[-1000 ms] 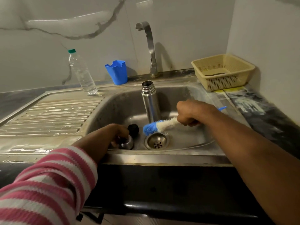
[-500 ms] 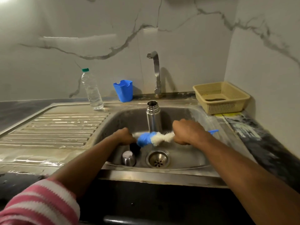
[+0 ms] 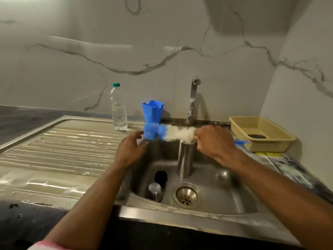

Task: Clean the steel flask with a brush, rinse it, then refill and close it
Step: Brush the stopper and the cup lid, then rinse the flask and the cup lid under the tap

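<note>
Currently: steel flask (image 3: 184, 159), uncapped, upright in the sink (image 3: 225, 199), directly beneath the right hand (image 3: 213, 141), whose grip clenches the brush (image 3: 169, 132) held level across the flask mouth. Left hand (image 3: 130, 150), fingers relaxed, grasping nothing, just beside the blue bristle tip. Steel cap (image 3: 155, 191) and black stopper (image 3: 161, 177) on the sink floor beside the drain (image 3: 186, 195).

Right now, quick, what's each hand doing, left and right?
Left hand: open, fingers at the blue tip of the bottle brush, gripping nothing.
Right hand: holding the bottle brush by its handle.
</note>
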